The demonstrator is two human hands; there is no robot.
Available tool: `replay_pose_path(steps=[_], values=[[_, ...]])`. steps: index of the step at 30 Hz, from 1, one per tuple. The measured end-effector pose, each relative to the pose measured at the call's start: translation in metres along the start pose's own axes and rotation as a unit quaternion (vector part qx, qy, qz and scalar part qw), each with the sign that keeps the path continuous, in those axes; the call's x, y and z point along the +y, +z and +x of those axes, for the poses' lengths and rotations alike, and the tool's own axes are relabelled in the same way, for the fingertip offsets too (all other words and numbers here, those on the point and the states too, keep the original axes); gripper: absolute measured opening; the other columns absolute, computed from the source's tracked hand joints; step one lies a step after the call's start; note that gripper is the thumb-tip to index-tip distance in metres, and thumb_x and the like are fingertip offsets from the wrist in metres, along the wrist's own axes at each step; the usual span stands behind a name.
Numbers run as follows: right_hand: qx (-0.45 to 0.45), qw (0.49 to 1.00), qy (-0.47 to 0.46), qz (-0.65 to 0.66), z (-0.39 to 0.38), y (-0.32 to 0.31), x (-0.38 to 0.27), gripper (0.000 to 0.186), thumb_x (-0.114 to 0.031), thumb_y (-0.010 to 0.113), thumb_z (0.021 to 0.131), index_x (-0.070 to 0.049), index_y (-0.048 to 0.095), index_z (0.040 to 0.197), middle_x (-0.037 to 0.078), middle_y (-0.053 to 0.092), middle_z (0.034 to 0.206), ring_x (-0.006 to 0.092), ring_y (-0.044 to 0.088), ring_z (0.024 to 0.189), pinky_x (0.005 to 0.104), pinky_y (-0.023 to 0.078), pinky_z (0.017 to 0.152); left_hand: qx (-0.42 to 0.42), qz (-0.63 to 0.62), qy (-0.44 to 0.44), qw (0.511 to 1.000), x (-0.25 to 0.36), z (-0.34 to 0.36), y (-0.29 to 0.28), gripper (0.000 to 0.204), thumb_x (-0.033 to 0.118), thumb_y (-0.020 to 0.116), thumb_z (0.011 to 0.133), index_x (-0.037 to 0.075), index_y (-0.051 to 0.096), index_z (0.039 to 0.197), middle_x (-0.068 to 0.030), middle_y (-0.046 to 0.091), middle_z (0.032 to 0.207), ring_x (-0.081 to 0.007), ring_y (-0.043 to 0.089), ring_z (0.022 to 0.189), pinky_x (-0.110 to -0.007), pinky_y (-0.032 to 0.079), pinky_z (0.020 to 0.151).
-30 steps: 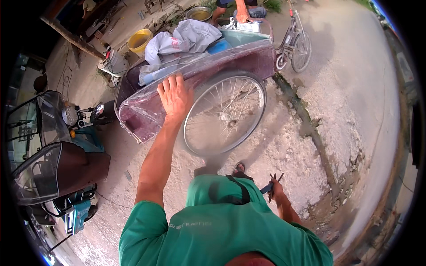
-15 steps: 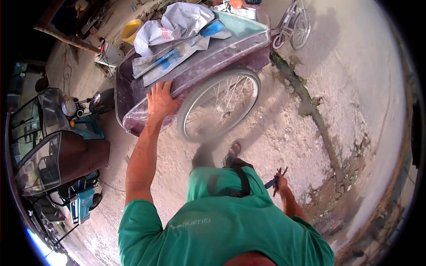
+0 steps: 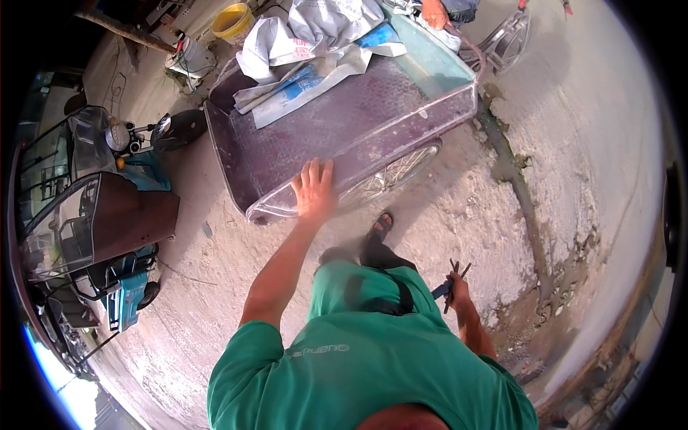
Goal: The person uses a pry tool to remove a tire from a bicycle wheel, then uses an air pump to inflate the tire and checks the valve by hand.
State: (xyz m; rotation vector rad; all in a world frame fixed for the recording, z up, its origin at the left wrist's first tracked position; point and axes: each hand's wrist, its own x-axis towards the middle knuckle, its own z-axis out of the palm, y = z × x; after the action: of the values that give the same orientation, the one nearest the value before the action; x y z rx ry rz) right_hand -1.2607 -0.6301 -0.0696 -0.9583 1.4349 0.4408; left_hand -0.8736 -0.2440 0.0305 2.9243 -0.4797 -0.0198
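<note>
My left hand [image 3: 315, 192] lies over the near side rim of a worn maroon cart [image 3: 401, 136], fingers hooked over it toward the bed. Just right of that hand, a spoked wheel [image 3: 398, 172] shows partly below the cart's side. Crumpled white woven sacks [image 3: 315, 61] with blue patches lie in the bed's far left part. Low at my right side, my right hand [image 3: 459, 291] is closed around dark, thin hand tools [image 3: 446, 288] with crossed prongs and a blue-grey part. Their exact kind is too small to make out.
Another person's hand [image 3: 434, 13] is at the cart's far right end, beside a bicycle [image 3: 507, 44]. A covered three-wheeler [image 3: 136, 208] stands left. A yellow bucket [image 3: 233, 23] and white bucket [image 3: 192, 59] are behind the cart. A wet gutter [image 3: 512, 168] crosses the rough ground.
The cart sits farther right in view, showing more of its bed and less of the wheel. My left hand moved right and lower in view, still on the rim. My right hand keeps the tools.
</note>
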Motion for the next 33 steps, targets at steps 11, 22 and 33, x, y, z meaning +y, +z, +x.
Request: replay_pose_path(steps=[11, 22, 33], values=[[0.025, 0.997, 0.027, -0.064, -0.058, -0.039, 0.053, 0.026, -0.034, 0.065, 0.096, -0.009, 0.061, 0.098, 0.005, 0.058, 0.073, 0.0195, 0.052, 0.050, 0.0347, 0.041, 0.044, -0.103, -0.135, -0.061, 0.984, 0.036, -0.112, 0.075, 0.078, 0.029, 0.071, 0.088, 0.019, 0.039, 0.158, -0.0119, 0.031, 0.166, -0.0330, 0.026, 0.155, -0.062, 0.030, 0.117], [-0.030, 0.995, 0.010, -0.095, -0.074, -0.060, 0.109, 0.024, -0.034, 0.063, 0.097, -0.010, 0.060, 0.100, 0.004, 0.059, 0.076, 0.0208, 0.057, 0.057, 0.0360, 0.042, 0.045, -0.103, -0.217, -0.105, 0.965, -0.029, -0.191, 0.109, 0.064, 0.031, 0.077, 0.085, 0.014, 0.058, 0.144, -0.0157, 0.045, 0.158, -0.0358, 0.035, 0.151, -0.051, 0.034, 0.120], [-0.125, 0.972, 0.056, -0.192, 0.005, 0.014, 0.016, 0.016, -0.031, 0.058, 0.099, -0.015, 0.059, 0.094, 0.003, 0.062, 0.079, 0.0213, 0.056, 0.057, 0.0360, 0.043, 0.045, -0.083, -0.232, -0.642, 0.726, -0.140, -0.662, 0.144, 0.049, 0.043, 0.073, 0.087, 0.005, 0.073, 0.117, -0.0218, 0.074, 0.116, -0.0406, 0.070, 0.110, -0.047, 0.056, 0.095]])
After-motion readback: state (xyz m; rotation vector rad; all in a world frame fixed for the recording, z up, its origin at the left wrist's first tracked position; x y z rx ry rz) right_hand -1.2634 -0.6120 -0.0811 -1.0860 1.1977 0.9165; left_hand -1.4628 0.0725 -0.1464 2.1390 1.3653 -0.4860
